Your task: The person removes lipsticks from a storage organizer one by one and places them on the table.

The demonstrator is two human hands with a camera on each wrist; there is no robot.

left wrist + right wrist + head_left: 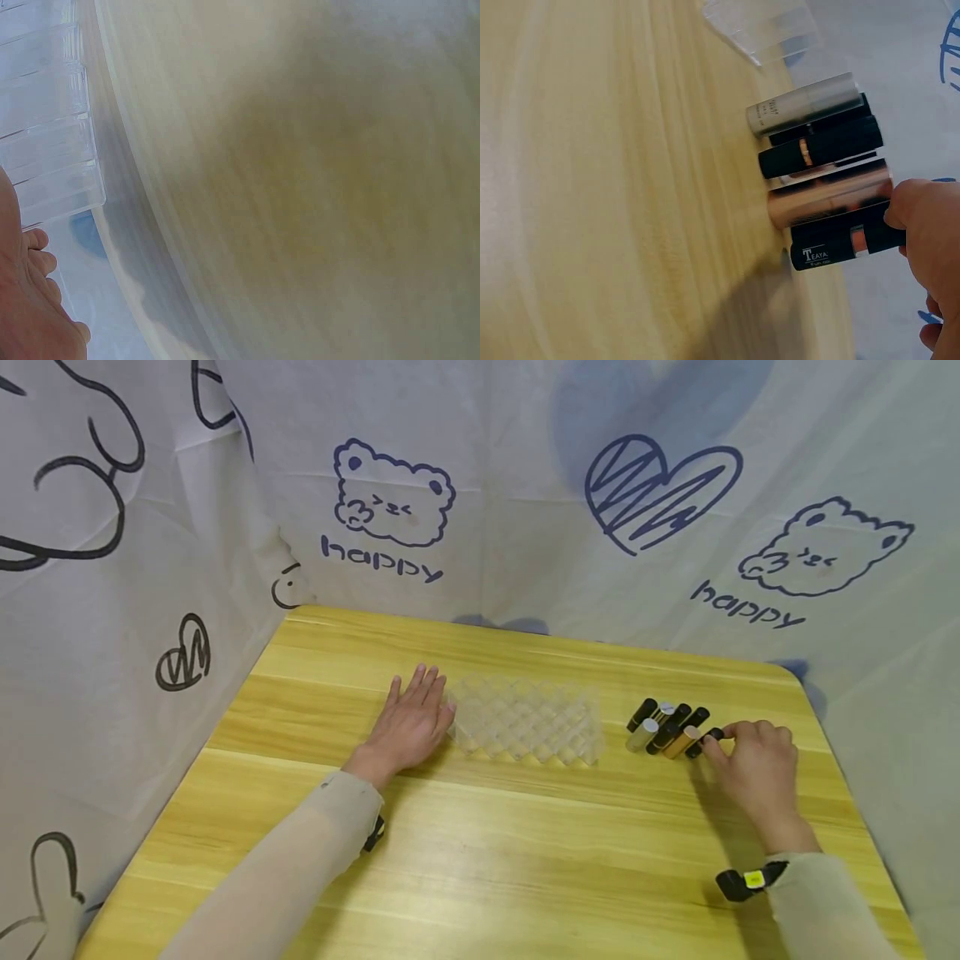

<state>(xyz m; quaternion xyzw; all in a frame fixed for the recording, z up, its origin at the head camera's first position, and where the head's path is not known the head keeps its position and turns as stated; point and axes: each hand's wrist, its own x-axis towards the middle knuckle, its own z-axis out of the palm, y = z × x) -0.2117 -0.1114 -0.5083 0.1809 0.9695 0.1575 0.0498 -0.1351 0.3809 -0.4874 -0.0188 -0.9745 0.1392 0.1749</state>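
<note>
My right hand (pixel 757 768) pinches the top end of a black lipstick tube (pixel 817 250) between thumb and fingers. The tube has a copper band and a "TEAYA" label, and stands at the right end of a cluster of upright lipsticks. Beside it are a copper tube (pixel 829 195), a black tube with a gold band (pixel 821 148) and a silver tube (pixel 802 105). My left hand (pixel 408 718) lies with fingers extended at the left end of a clear plastic organizer (pixel 525 718) with a grid of compartments. Whether it touches the organizer is hard to tell.
Both items stand on a yellow wood-grain table (pixel 480 843). White cloth (pixel 510 527) with drawn bears and hearts hangs behind the table and along its sides. Several more black lipsticks (pixel 641 714) stand at the back of the cluster, right of the organizer.
</note>
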